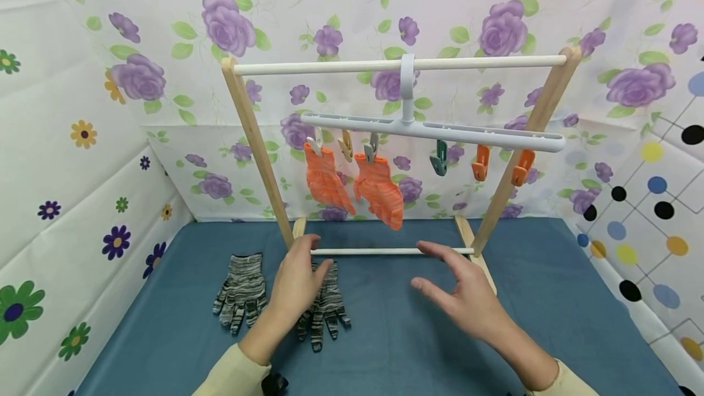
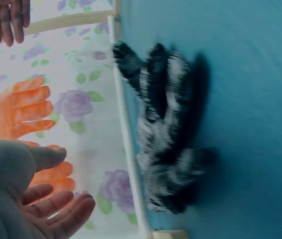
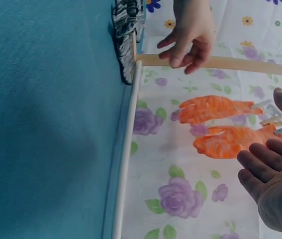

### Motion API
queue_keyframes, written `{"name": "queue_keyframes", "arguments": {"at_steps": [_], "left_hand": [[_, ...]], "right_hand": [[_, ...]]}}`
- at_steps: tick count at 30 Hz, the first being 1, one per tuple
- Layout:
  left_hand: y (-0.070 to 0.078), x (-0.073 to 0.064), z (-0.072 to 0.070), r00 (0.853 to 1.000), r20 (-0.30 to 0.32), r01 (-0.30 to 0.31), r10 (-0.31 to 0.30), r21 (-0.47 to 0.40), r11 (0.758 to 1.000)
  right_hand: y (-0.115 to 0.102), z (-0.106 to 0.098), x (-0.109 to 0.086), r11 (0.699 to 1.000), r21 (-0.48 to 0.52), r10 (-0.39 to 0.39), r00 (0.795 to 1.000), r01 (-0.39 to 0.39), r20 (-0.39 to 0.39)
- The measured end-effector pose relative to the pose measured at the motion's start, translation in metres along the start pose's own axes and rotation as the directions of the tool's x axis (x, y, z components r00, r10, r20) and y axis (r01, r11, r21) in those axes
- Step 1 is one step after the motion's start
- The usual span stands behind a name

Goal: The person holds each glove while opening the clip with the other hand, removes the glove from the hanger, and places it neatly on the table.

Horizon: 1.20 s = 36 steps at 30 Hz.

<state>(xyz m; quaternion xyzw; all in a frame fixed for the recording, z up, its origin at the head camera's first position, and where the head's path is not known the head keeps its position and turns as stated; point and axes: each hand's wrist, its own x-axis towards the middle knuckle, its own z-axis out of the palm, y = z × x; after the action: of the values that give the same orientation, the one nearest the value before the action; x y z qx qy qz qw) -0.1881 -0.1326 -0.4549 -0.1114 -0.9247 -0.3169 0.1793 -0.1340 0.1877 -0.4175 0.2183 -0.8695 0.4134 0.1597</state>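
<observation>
Two orange gloves (image 1: 379,191) hang from clips under a pale grey hanger (image 1: 467,133), which is hooked over the rack's top bar. My left hand (image 1: 297,280) hovers over the table with relaxed fingers and holds nothing. It overlaps part of a grey-and-black striped glove (image 1: 330,298) in the head view. Another striped glove (image 1: 242,289) lies flat to its left. My right hand (image 1: 464,292) is held out on the right, thumb and fingers spread, also holding nothing. In the right wrist view its palm (image 3: 280,189) faces the orange gloves (image 3: 220,144).
A wooden rack (image 1: 255,151) with a white top bar (image 1: 330,67) and a white lower bar (image 1: 374,252) stands at the back of the blue table (image 1: 396,347). A beige clip (image 1: 346,145), a green clip (image 1: 439,159) and two orange clips (image 1: 481,164) hang bare. Patterned cloth walls surround the table.
</observation>
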Motion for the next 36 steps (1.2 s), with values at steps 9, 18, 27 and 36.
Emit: {"name": "queue_keyframes", "arguments": {"at_steps": [9,18,27,36], "left_hand": [[0.021,0.011,-0.014,0.998,-0.054,-0.031,0.024,-0.134,0.991],[0.041,0.027,-0.024,0.984,-0.153,-0.137,0.095,-0.299,0.944],[0.069,0.049,-0.028,0.973,-0.206,-0.195,0.108,-0.472,0.860],[0.086,0.073,-0.026,0.984,-0.158,-0.163,0.083,-0.604,0.780]], "right_hand": [[-0.006,-0.005,0.007,0.999,0.008,-0.041,0.999,0.041,-0.023],[-0.012,-0.008,0.011,0.999,0.000,-0.042,0.999,0.042,-0.028],[-0.014,-0.009,0.012,0.999,0.003,-0.048,0.998,0.048,-0.037],[-0.016,-0.011,0.011,0.999,0.005,-0.046,0.998,0.046,-0.044]]}}
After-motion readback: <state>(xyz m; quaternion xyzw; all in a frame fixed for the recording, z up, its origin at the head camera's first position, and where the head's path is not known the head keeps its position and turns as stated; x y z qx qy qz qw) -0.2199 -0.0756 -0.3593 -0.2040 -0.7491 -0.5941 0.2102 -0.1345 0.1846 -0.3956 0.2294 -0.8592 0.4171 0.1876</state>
